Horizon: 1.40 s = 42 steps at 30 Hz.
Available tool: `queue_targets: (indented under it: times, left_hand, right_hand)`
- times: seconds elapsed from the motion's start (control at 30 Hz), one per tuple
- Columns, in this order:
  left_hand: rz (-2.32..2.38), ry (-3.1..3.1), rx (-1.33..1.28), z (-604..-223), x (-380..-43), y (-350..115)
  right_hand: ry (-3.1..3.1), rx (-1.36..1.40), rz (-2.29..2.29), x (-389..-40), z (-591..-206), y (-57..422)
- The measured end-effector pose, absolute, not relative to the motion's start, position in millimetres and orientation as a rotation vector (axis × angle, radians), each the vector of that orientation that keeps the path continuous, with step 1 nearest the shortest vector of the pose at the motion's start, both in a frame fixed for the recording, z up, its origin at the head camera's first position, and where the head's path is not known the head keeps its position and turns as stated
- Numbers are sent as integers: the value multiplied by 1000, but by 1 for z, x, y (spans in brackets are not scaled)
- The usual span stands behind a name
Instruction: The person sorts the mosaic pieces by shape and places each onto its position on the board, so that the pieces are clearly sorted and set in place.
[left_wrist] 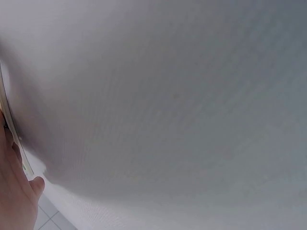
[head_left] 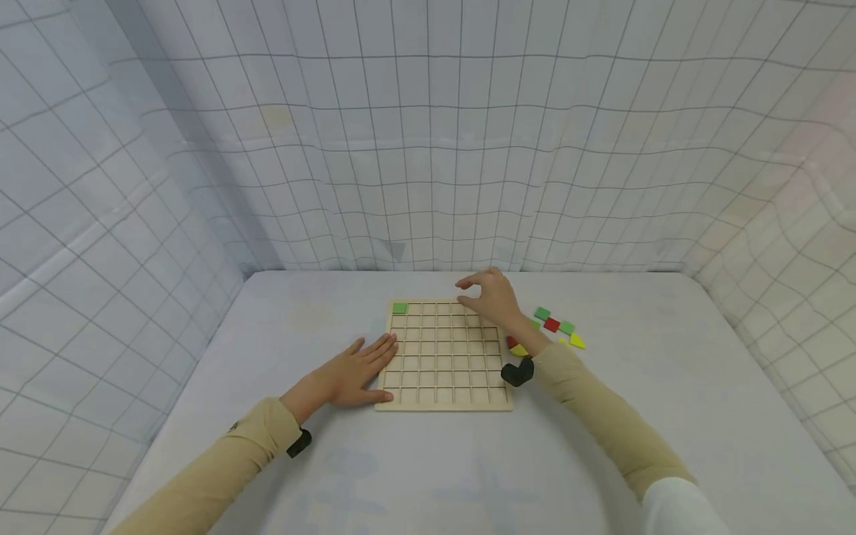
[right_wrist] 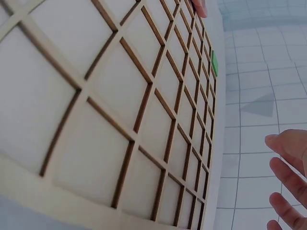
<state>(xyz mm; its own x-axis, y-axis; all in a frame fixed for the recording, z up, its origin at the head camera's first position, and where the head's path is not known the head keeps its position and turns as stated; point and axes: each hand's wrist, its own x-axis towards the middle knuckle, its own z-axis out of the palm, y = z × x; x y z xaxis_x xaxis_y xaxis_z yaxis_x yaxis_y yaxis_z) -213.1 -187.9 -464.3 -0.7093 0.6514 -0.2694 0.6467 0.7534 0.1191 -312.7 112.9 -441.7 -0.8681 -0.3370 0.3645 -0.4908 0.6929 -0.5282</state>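
A pale wooden grid board [head_left: 444, 407] lies on the white table, with a green square tile [head_left: 399, 307] in its far left corner cell. Flat along the board's left edge rests my left hand [head_left: 354, 375], its fingers spread and the fingertips over the edge. My right hand [head_left: 495, 301] hovers above the far right corner, thumb and index finger curved and apart with nothing between them. In the right wrist view the fingers of the right hand [right_wrist: 290, 179] show bare, beyond the board's far edge. The left wrist view catches only part of the left hand [left_wrist: 17, 191].
Right of the board lies a loose group of small tiles: a red tile [head_left: 551, 325], a green tile [head_left: 567, 327], a yellow tile [head_left: 578, 341] and several others, some hidden under the right forearm. White gridded curtains [head_left: 428, 186] enclose the table at the back and sides.
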Motion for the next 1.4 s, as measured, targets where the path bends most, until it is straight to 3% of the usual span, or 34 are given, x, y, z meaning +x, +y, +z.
queue_targets:
  times: [1.4]
  left_hand:
    - [85, 2669, 1042, -464, -213, -188]
  right_hand:
    - [-2766, 405, 850, -268, -464, 220]
